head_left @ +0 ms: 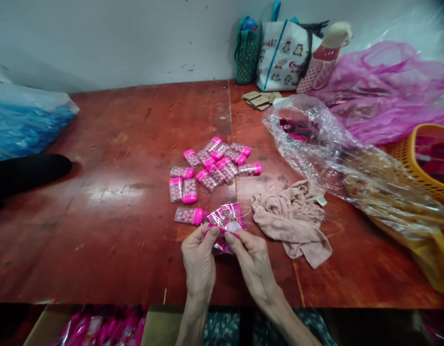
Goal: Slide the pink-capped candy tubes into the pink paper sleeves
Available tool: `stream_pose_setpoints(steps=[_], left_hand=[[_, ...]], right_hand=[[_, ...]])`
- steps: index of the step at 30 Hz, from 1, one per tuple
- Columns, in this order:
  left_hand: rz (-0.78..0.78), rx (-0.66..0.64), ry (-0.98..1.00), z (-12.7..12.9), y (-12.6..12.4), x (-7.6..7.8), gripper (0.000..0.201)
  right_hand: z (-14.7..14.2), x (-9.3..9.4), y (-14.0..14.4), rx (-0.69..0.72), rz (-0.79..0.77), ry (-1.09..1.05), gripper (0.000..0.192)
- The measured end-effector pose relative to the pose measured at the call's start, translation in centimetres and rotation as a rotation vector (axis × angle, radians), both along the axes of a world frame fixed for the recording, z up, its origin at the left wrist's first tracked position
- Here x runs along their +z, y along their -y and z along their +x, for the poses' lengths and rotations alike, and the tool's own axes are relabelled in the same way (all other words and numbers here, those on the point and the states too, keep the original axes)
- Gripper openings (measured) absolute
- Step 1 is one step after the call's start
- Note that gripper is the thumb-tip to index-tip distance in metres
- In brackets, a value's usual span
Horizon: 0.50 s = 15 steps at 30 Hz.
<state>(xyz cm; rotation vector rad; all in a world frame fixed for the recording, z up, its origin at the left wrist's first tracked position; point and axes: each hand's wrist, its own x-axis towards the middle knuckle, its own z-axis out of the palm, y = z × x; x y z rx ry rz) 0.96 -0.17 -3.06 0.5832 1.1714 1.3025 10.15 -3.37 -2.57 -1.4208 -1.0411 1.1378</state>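
My left hand (199,262) and my right hand (253,263) together pinch a small pink printed packet (227,220) just above the red wooden table (117,192). One clear candy container with a pink cap (189,215) lies right beside the packet's left end. Beyond it, a loose pile of several similar pink-capped containers (216,166) filled with pink candies sits at the table's middle.
A beige cloth (294,221) lies right of my hands. A crumpled clear plastic bag (337,154), a yellow basket (424,158) and pink plastic (387,91) fill the right side. Tote bags (279,53) stand at the wall. A blue bag (23,120) is left. A carton of pink packets (95,327) sits below the edge.
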Motion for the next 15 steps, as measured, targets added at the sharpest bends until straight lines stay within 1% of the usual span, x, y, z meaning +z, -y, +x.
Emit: stream_pose_setpoints(steps=[3, 6, 9, 12, 14, 15], left_hand=[[0.008, 0.005, -0.016, -0.8, 0.2, 0.0, 0.014], [0.079, 0.015, -0.107, -1.5, 0.4, 0.1, 0.024], [0.165, -0.029, -0.257, -1.9, 0.5, 0.2, 0.013], [0.197, -0.064, -0.329, -2.3, 0.4, 0.0, 0.002], [0.190, -0.075, -0.324, -2.5, 0.3, -0.3, 0.006], [0.186, -0.083, -0.325, -2.6, 0.4, -0.4, 0.009]], right_hand=[[0.9, 0.1, -0.3, -0.010, 0.008, 0.047, 0.034], [1.2, 0.3, -0.5, 0.004, 0.022, 0.085, 0.035], [0.9, 0.4, -0.3, 0.043, 0.037, 0.105, 0.034], [0.6, 0.5, -0.2, 0.060, 0.041, 0.122, 0.031], [0.4, 0.6, -0.2, 0.051, 0.038, 0.128, 0.027], [0.4, 0.6, -0.3, 0.037, 0.042, 0.126, 0.022]])
